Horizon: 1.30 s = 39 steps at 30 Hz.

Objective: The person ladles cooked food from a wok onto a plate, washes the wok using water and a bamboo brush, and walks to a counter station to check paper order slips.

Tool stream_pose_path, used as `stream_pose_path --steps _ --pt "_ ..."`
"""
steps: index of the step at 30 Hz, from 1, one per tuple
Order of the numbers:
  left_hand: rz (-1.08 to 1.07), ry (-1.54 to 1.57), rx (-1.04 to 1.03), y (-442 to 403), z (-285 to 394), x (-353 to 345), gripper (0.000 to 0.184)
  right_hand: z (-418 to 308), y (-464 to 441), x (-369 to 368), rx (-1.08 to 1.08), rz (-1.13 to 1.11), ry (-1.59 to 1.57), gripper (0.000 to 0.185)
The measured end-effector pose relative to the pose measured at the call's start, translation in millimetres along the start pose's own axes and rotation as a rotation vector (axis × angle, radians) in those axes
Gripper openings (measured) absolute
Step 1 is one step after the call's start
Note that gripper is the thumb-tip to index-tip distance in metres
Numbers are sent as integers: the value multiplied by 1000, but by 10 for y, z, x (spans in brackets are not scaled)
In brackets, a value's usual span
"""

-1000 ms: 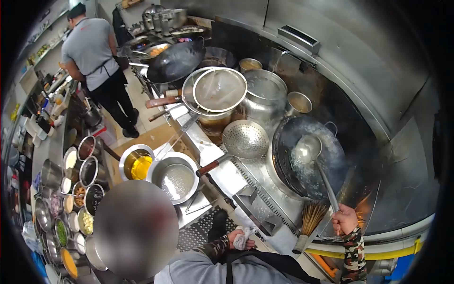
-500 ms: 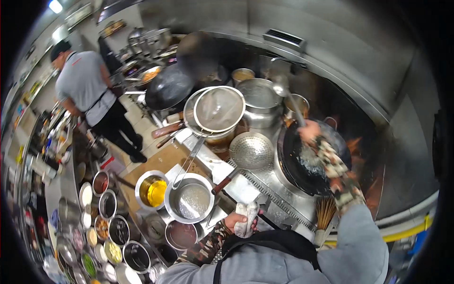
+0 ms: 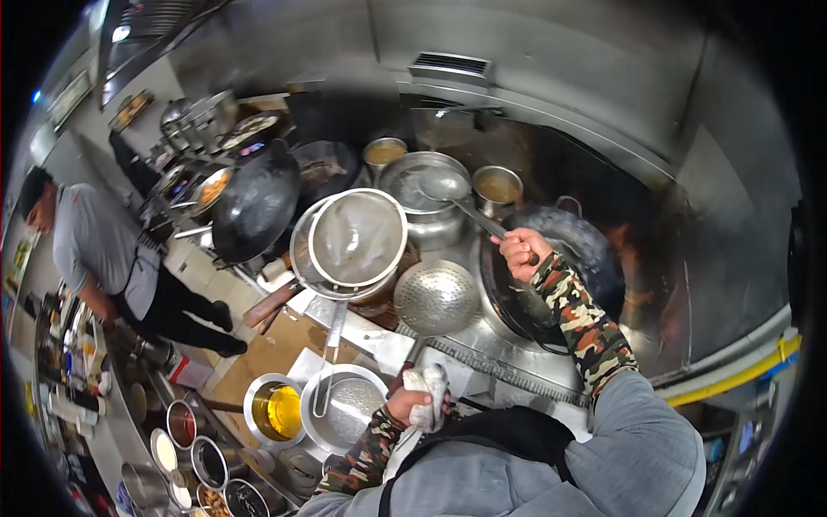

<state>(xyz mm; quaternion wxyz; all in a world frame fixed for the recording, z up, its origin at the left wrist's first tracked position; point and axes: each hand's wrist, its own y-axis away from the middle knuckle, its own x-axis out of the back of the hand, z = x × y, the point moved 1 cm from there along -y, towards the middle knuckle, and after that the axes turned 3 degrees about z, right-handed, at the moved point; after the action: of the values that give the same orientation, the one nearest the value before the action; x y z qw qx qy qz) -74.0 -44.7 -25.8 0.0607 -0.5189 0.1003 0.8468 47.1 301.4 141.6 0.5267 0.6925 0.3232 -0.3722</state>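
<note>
My right hand (image 3: 519, 252) is closed around the handle of a metal ladle (image 3: 478, 217). The ladle's bowl is over the wide steel pot (image 3: 426, 222); whether it dips into the liquid I cannot tell. Below my right forearm, a large dark wok (image 3: 603, 263) sits on the stove. Near my body, my left hand (image 3: 405, 407) grips a bunched white cloth (image 3: 428, 395). Just beyond that cloth lies a perforated skimmer (image 3: 437, 297), its dark handle pointing toward the cloth.
A mesh strainer (image 3: 357, 237) rests across a pot on the left. Nearer stand a pot of yellow oil (image 3: 282, 411) and a steel basin (image 3: 355, 409). A small pot (image 3: 497, 188) is behind the wok. A co-worker (image 3: 112, 241) stands at the left counter.
My right hand and the ladle have moved left, from above the wok toward the wide steel pot. The view has shifted to the right. My left hand still holds the cloth.
</note>
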Motion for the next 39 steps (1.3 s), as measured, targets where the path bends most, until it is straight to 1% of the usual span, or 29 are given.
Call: stream_pose_path --steps 1,3,5,7,8,9,12,13,15,16,17,18,19,20,21,23,24,25,27,28,29,31,32,34,35,36,37,38,39 --pt "-2 7 23 -56 16 -32 51 39 177 51 2 -50 21 25" --pt "32 18 68 -159 43 -244 50 150 608 38 34 -38 7 25" --pt "-26 10 151 -331 -49 -279 50 268 1048 83 65 -31 -9 25" --pt "-38 44 117 -469 -179 -454 48 385 1446 168 62 -81 22 26" --pt "-45 136 129 -572 -269 -495 46 440 1630 229 54 -87 58 27" --pt "-51 228 135 -664 -372 -546 46 524 1812 256 87 -57 78 26" --pt "34 198 228 -959 -633 -729 42 676 2169 593 126 11 156 22" --pt "87 144 313 -1029 -693 -834 41 743 2272 685 172 136 197 19" --pt "206 134 363 -1189 -847 -977 43 869 2384 897 229 286 278 8" --pt "83 212 430 -1292 -948 -878 48 941 2428 1013 260 333 309 4" --pt "74 203 439 -1331 -953 -1032 48 1008 2456 1134 291 382 340 7" --pt "43 207 416 -1369 -960 -1193 49 1068 2483 1248 294 387 298 15" --pt "15 212 398 -1388 -953 -1382 51 1138 2508 1323 295 406 290 8" --pt "-81 180 384 -1419 -949 -1539 53 1208 2487 1464 317 390 277 11" --pt "-85 171 404 -1487 -978 -1577 53 1282 2467 1571 339 374 264 16" --pt "-169 219 463 -1554 -1070 -1594 57 1539 2579 1288 442 622 686 16" --pt "-69 174 465 -1541 -1125 -1568 57 1613 2633 1422 498 505 771 24" --pt "-332 475 510 -1406 -1115 -1698 53 1642 2950 1551 603 864 1122 33" --pt "-196 316 381 -1257 -1047 -2257 48 1597 3086 2201 757 1300 1757 45" --pt "-242 347 333 -1294 -1076 -2238 46 1615 3080 2436 446 1469 1805 57" --pt "-211 392 320 -1329 -1094 -2249 45 1673 2984 2769 320 1584 1906 67" --pt "-365 400 359 -1552 -1027 -2239 41 1734 2844 2936 233 1641 1945 67" --pt "-292 404 334 -1577 -996 -2275 41 1697 2882 3022 211 1635 1970 67" --pt "-221 388 333 -1523 -904 -2204 42 1510 2954 3139 111 1287 1484 65" --pt "-192 354 313 -1443 -829 -2162 41 1546 3074 3043 161 1199 958 60" --pt "-189 421 302 -1337 -776 -2091 43 1632 3261 3003 496 1090 1058 55" --pt "-309 442 348 -1232 -688 -2011 46 1787 3334 2814 737 943 1032 53" --pt "-211 366 287 -1150 -619 -2097 46 1793 3405 2288 696 711 797 56" --pt "-109 288 238 -1072 -560 -2182 45 1736 3420 1923 686 681 643 63"
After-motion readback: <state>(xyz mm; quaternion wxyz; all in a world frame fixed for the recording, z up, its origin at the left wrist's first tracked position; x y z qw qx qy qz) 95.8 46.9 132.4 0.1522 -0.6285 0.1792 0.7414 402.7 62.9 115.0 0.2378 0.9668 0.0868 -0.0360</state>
